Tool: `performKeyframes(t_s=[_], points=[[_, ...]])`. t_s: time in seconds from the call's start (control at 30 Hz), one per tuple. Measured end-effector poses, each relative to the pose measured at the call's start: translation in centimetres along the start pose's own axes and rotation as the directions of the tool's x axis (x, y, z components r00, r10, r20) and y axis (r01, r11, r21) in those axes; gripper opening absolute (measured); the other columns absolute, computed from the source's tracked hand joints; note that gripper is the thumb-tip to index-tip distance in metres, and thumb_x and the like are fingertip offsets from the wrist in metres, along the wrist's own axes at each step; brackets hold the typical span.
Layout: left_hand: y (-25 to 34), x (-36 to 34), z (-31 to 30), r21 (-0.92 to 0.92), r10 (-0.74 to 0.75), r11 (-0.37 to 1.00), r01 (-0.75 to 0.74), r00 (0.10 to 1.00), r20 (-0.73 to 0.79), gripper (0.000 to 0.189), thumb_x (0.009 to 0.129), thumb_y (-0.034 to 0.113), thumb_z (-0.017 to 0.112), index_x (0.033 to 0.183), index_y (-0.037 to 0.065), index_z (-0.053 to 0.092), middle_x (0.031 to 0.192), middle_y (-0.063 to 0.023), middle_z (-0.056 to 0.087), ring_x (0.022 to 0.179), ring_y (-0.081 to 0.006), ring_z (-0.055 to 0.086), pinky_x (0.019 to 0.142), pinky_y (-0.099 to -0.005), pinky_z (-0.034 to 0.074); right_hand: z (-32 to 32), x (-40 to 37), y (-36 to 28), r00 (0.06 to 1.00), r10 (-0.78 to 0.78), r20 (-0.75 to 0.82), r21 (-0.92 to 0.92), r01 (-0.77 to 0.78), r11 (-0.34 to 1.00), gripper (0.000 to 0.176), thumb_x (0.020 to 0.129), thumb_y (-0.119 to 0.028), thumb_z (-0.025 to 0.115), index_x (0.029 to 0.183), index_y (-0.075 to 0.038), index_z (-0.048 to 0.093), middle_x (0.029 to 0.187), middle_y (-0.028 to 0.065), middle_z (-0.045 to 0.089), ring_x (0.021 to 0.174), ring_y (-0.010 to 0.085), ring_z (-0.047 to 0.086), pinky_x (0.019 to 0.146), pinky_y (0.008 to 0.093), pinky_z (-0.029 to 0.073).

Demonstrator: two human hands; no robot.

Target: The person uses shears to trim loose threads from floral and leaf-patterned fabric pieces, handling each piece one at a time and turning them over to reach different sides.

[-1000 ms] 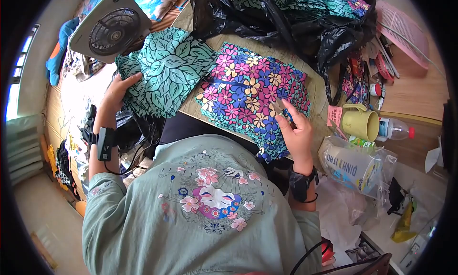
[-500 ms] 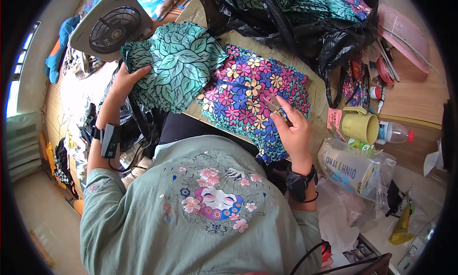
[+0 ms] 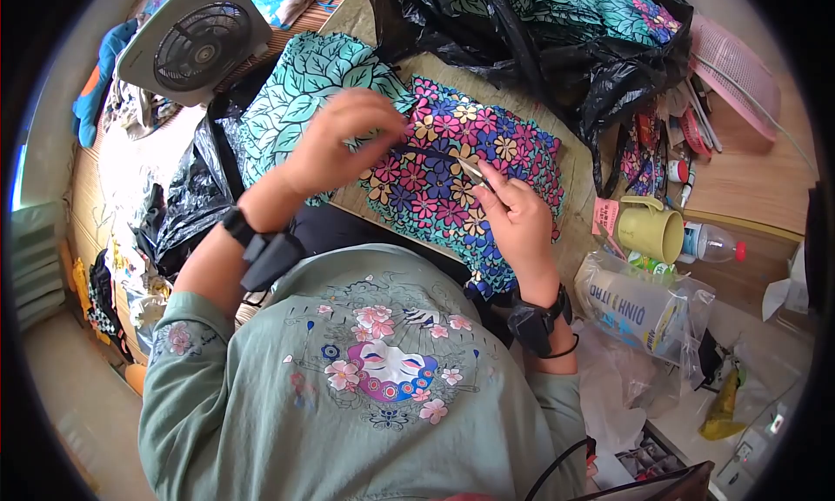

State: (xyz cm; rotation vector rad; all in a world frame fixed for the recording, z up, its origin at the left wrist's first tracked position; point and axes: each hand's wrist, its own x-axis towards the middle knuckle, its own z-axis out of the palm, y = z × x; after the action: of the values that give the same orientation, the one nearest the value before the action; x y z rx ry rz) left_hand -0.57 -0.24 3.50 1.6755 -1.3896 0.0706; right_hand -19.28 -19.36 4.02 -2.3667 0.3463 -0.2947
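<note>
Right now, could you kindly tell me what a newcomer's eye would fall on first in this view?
Probably the bright flower-patterned cloth near the centre, with a small metal tool above it in the right hand. Next might come the green leaf-patterned cloth to its left, partly covered by the motion-blurred left hand. The black plastic bag at the top and the fan at upper left also stand out.

Left grip [image 3: 346,140] motion-blurred, black bag [image 3: 552,70] cropped at top

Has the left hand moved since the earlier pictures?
Yes: measured against the fan, the left hand has moved right, away from it and toward the flowered cloth.
</note>
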Motion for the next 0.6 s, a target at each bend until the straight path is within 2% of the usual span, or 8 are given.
performKeyframes(t_s=[0.03, 0.17, 0.37, 0.5, 0.6], points=[[0.4, 0.2, 1.1, -0.028, 0.026, 0.999, -0.024, 0.996, 0.085, 0.021, 0.071, 0.0, 0.066, 0.091, 0.006, 0.062, 0.098, -0.0081, 0.061, 0.095, -0.0247, 0.056, 0.084, -0.0348, 0.044, -0.1, 0.0, -0.1, 1.0, 0.009, 0.005, -0.007, -0.009, 1.0, 0.032, 0.082, -0.014, 0.064, 0.113, -0.013, 0.062, 0.067, 0.0058, 0.053, 0.059, 0.0152, 0.051, 0.056, 0.0259, 0.042], [1.3, 0.2, 4.2, -0.057, 0.003, 0.998, 0.005, 0.991, 0.134, 0.02, 0.071, 0.005, 0.068, 0.089, 0.007, 0.063, 0.096, -0.0077, 0.06, 0.093, -0.0254, 0.056, 0.082, -0.0357, 0.044, 0.1, 0.2, 0.0, 1.0, 0.025, 0.016, -0.031, -0.025, 0.999, 0.031, 0.082, -0.014, 0.064, 0.112, -0.013, 0.062, 0.068, 0.0063, 0.054, 0.059, 0.0165, 0.052, 0.057, 0.0263, 0.042], [1.6, 0.1, 4.8, -0.013, -0.045, 0.999, 0.047, 0.991, 0.128, 0.019, 0.07, 0.007, 0.069, 0.088, 0.008, 0.063, 0.094, -0.0066, 0.06, 0.09, -0.0248, 0.056, 0.08, -0.0358, 0.044, 0.0, 0.4, -0.4, 0.997, 0.078, 0.023, -0.013, -0.077, 0.997, 0.028, 0.082, -0.014, 0.063, 0.111, -0.013, 0.063, 0.069, 0.0079, 0.056, 0.06, 0.0179, 0.053, 0.056, 0.0273, 0.043], [1.7, 0.6, 5.1, -0.047, -0.02, 0.999, 0.027, 0.99, 0.141, 0.019, 0.071, 0.007, 0.068, 0.089, 0.008, 0.063, 0.096, -0.0062, 0.06, 0.09, -0.0245, 0.056, 0.082, -0.0364, 0.043, -0.6, -0.2, 1.1, 0.994, 0.104, -0.039, -0.03, -0.105, 0.994, 0.031, 0.084, -0.014, 0.063, 0.114, -0.008, 0.061, 0.076, 0.0061, 0.062, 0.065, 0.0134, 0.056, 0.061, 0.0253, 0.044], [1.8, 1.0, 5.4, -0.117, 0.004, 0.993, 0.012, 0.991, 0.131, 0.019, 0.072, 0.007, 0.068, 0.09, 0.008, 0.062, 0.098, -0.0061, 0.06, 0.092, -0.0246, 0.056, 0.084, -0.0368, 0.042, -0.8, -1.0, 3.5, 0.935, 0.232, -0.268, 0.269, -0.158, 0.95, 0.031, 0.084, -0.012, 0.063, 0.113, -0.001, 0.059, 0.084, 0.003, 0.064, 0.074, 0.0083, 0.057, 0.067, 0.0228, 0.045]])
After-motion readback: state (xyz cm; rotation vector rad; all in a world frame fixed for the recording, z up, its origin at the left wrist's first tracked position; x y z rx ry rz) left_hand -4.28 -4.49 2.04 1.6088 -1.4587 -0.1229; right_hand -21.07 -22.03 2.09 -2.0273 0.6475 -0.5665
